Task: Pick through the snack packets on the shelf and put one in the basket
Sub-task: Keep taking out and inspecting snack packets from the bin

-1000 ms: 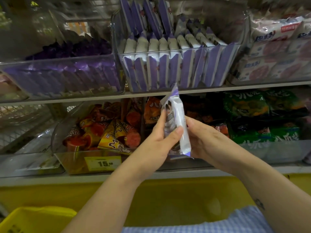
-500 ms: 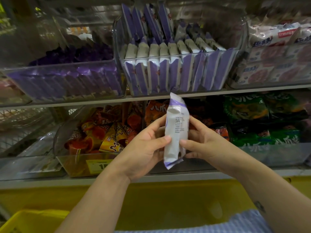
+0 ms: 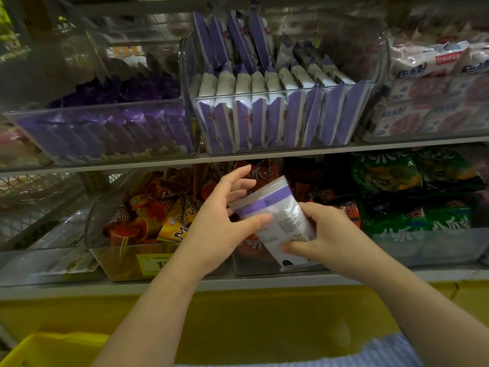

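Observation:
I hold a white and purple snack packet (image 3: 280, 221) in front of the lower shelf, tilted with its purple band up and left. My right hand (image 3: 322, 231) grips its lower right side, fingers curled under it. My left hand (image 3: 225, 221) touches its upper left edge with the thumb, the other fingers spread and lifted off. Matching packets (image 3: 264, 112) stand in rows in a clear bin on the upper shelf. The yellow basket (image 3: 50, 350) shows at the bottom left corner.
A clear bin of dark purple packets (image 3: 111, 128) sits upper left, white and pink packets (image 3: 434, 102) upper right. Below are orange and red snacks (image 3: 153, 215) and green packets (image 3: 412, 197). A yellow ledge (image 3: 264, 321) runs under the shelf.
The packet has tipped from upright to a slant and dropped a little. My left fingers have opened and lifted off it, while my right hand has taken hold lower down.

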`<state>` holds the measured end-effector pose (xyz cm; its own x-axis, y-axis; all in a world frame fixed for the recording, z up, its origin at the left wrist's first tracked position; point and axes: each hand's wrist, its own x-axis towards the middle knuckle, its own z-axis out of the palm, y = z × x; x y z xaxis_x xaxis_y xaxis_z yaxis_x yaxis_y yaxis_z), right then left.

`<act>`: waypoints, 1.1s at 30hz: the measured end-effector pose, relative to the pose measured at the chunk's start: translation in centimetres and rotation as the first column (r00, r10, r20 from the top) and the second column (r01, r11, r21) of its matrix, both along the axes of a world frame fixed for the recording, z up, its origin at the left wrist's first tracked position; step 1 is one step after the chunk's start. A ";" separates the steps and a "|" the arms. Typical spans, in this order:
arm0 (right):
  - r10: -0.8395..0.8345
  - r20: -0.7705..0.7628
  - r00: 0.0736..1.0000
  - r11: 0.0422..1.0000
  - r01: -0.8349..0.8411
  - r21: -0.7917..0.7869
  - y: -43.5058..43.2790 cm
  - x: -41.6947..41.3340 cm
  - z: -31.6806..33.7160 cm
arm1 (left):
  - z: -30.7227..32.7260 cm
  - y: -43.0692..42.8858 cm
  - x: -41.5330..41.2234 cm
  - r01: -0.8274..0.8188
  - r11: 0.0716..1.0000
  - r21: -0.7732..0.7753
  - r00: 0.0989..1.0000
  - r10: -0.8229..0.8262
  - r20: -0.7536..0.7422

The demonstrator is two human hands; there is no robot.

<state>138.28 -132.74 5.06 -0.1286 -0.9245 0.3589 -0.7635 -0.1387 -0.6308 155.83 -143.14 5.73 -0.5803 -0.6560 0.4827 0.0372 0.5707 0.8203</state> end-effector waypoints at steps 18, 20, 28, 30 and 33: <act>0.158 0.422 0.893 0.941 -0.006 -0.339 1.1 -1.4 1.8 | 0.2 -2.4 2.1 0.125 0.983 0.132 0.974 -0.096 -0.204; 0.166 0.450 0.878 0.938 0.000 -0.347 1.2 -1.3 1.9 | 0.0 -2.5 2.2 0.159 0.970 0.182 0.969 -0.118 -0.218; 0.136 0.408 0.903 0.955 -0.009 -0.298 1.6 -0.7 2.3 | -0.3 -2.8 1.7 0.154 0.938 0.309 0.970 -0.085 -0.227; 0.176 0.464 0.868 0.955 -0.037 -0.293 1.6 -0.6 2.2 | -0.4 -2.5 1.3 0.136 0.922 0.362 0.962 -0.036 -0.271; 0.201 0.589 0.783 0.964 -0.049 -0.263 1.5 -0.4 2.1 | -0.3 -2.1 0.8 0.099 0.916 0.388 0.958 0.018 -0.286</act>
<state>137.83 -131.20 7.20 -0.2778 -0.8533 0.4413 -0.1992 -0.3982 -0.8954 156.67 -145.29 5.39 -0.4911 -0.8044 0.3342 0.3128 0.1953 0.9295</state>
